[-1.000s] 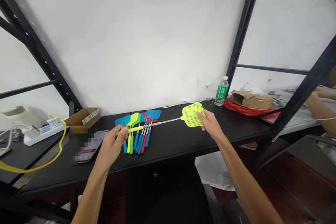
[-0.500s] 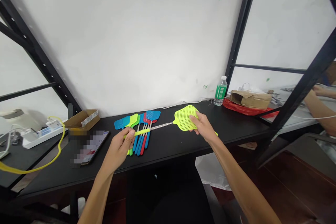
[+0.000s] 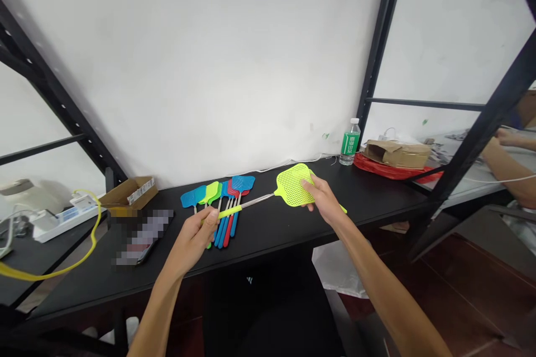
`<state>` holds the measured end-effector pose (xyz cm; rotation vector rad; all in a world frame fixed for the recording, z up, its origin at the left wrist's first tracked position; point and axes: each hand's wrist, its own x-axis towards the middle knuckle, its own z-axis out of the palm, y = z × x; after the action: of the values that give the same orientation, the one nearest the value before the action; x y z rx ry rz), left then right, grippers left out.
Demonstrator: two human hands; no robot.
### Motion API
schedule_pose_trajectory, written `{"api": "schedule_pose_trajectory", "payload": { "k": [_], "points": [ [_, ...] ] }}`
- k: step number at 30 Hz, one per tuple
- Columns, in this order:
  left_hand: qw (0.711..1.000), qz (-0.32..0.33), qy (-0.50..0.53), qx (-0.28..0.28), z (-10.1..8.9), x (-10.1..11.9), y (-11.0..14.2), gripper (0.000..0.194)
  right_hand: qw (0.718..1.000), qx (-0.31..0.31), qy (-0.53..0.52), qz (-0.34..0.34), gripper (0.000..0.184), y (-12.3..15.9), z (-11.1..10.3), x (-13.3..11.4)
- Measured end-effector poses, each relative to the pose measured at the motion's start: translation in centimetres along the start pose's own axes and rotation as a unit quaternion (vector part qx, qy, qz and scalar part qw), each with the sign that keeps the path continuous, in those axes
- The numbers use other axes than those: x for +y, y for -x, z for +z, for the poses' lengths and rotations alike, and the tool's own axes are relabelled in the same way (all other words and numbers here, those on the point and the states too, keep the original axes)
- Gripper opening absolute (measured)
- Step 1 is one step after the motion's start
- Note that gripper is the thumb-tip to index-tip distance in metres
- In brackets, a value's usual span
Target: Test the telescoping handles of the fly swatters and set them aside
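Observation:
I hold a yellow-green fly swatter (image 3: 293,188) with a telescoping metal rod just above the black table (image 3: 272,228). My left hand (image 3: 193,237) is closed round its yellow-green handle. My right hand (image 3: 323,198) pinches the mesh head at its right edge. Under the rod lies a fan of several blue, red and green swatters (image 3: 221,201). A second yellow-green handle sticks out below my right hand.
A phone (image 3: 142,231) and an open cardboard box (image 3: 128,192) lie at the left of the table. A green-labelled bottle (image 3: 349,143), a brown box on red bags (image 3: 396,156) stand at the right. Black rack posts frame the table. Another person's arm (image 3: 508,159) is at the far right.
The swatter's rod has become shorter: my right hand with the mesh head moved left toward my left hand. The view drifted slightly.

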<state>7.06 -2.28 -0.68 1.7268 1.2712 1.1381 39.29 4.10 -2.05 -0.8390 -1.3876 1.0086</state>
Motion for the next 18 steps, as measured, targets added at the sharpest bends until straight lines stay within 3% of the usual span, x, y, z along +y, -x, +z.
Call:
{"api": "schedule_pose_trajectory", "payload": {
  "k": [6,9,11,16,18],
  "points": [
    [0.995,-0.025,-0.037,-0.09,1.8,0.1,-0.1,0.035,0.995,0.081,-0.017,0.057,0.041,-0.9,-1.7,0.5],
    [0.995,-0.017,-0.026,-0.096,2.3,0.0,-0.3,0.035,0.993,0.094,-0.03,0.068,0.048,-1.0,-2.2,0.6],
    [0.997,-0.011,-0.017,-0.076,2.3,0.0,-0.4,0.037,0.992,0.077,-0.068,0.071,0.051,-0.9,-2.1,0.3],
    [0.999,-0.021,0.037,-0.018,2.1,-0.3,-0.6,0.042,0.983,-0.043,-0.161,0.08,0.052,-0.1,-1.8,-1.3],
    [0.997,-0.03,0.065,-0.005,2.2,-0.6,-0.5,0.043,0.979,-0.055,-0.178,0.084,0.052,0.1,-1.6,-1.7]
  ]
}}
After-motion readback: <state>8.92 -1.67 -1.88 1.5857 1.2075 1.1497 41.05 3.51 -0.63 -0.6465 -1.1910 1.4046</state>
